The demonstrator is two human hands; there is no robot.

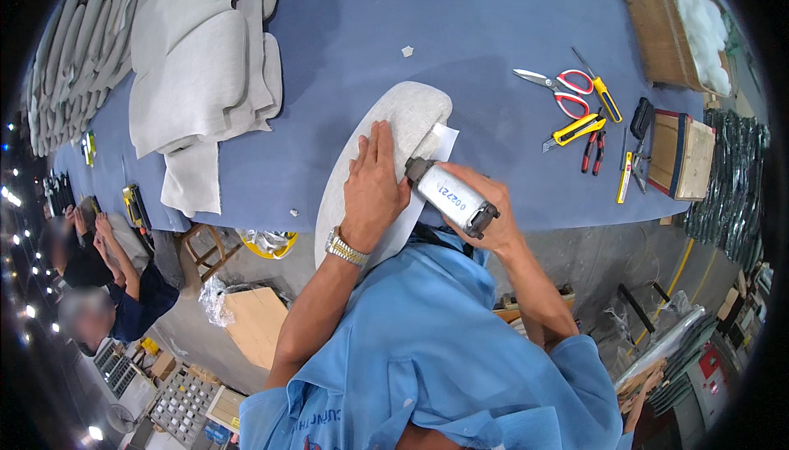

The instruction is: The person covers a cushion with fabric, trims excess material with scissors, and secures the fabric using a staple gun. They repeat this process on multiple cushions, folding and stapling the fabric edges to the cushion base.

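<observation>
A long, rounded panel covered in light grey fabric [407, 105] lies at the table's near edge and reaches back toward my body. My left hand [374, 191] rests flat on it, fingers stretched out and thumb toward the tool. In my right hand [496, 199] is a pneumatic staple gun [450, 193] with a silver body and dark ends. Its nose touches or nearly touches the panel's right side, close to my left thumb; the exact contact is hidden. A white sheet edge [446, 142] sticks out along that side of the panel.
Stacked grey fabric covers [193, 64] lie left on the blue table [345, 6]. Scissors [571, 88], a screwdriver [606, 101], a yellow cutter [578, 129] and pliers [593, 154] lie right, near a box of white stuffing [662, 35]. Two people work at far left.
</observation>
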